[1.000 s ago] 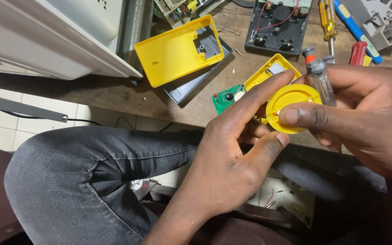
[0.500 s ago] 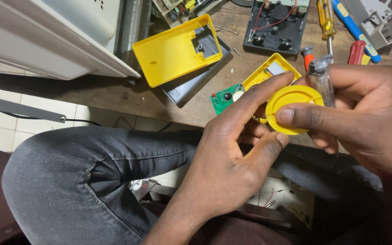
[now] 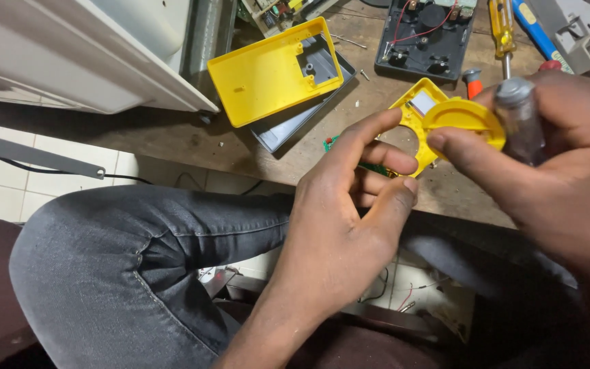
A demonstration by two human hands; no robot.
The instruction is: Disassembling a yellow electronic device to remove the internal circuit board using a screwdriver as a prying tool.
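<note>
My left hand is curled around a yellow front panel with a round hole. Its index finger lies along the panel's edge, and a green circuit board peeks out between the fingers. My right hand pinches a yellow round dial under its thumb, right against the panel. The same hand also grips a screwdriver with a clear handle and grey cap. Both hands hover over the front edge of the wooden bench.
On the bench lie a yellow case shell on a grey tray, a black case half with wires, a yellow screwdriver, a blue tool and an orange-handled tool. A white appliance stands left. My jeans-clad knee is below.
My right hand has carried the dial and screwdriver up and to the right. My left thumb has come off the dial and the fingers have curled in.
</note>
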